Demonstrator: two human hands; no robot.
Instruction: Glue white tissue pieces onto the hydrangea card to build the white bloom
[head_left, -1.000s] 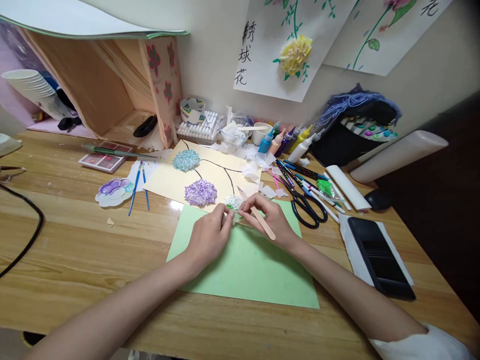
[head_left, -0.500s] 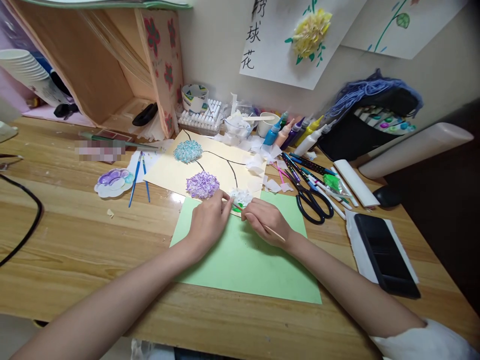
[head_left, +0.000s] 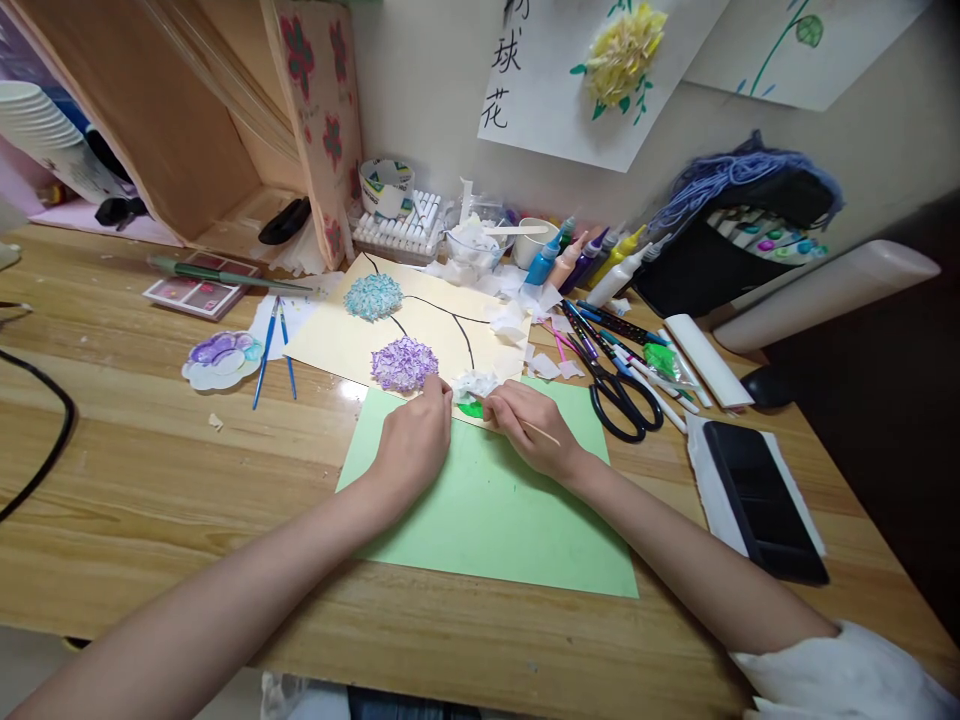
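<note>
My right hand (head_left: 529,425) is closed round a thin wooden stick (head_left: 541,433), its near end angled back over the palm. The stick's far end is hidden by my fingers, beside a white paper flower (head_left: 474,385) with a green leaf shape (head_left: 471,409) under it. My left hand (head_left: 412,435) is closed at the edge of the cream sheet (head_left: 322,345), thumb and forefinger together; whatever they hold is hidden. Just beyond them sits a purple paper flower (head_left: 405,364). A blue one (head_left: 373,297) lies farther back, with black drawn stems between. Under my wrists lies green paper (head_left: 495,530).
Black scissors (head_left: 619,400), pens (head_left: 637,370) and paint bottles (head_left: 570,262) lie to the right. White scraps (head_left: 544,366) surround a tub (head_left: 474,245) behind the sheet. A black paint case (head_left: 765,500) is far right. Blue brushes (head_left: 264,360) and a flower-shaped palette (head_left: 221,362) are left.
My left fingers have drawn back a little to the left from the white flower, so more of it and the green leaf shape shows. My right hand keeps the stick.
</note>
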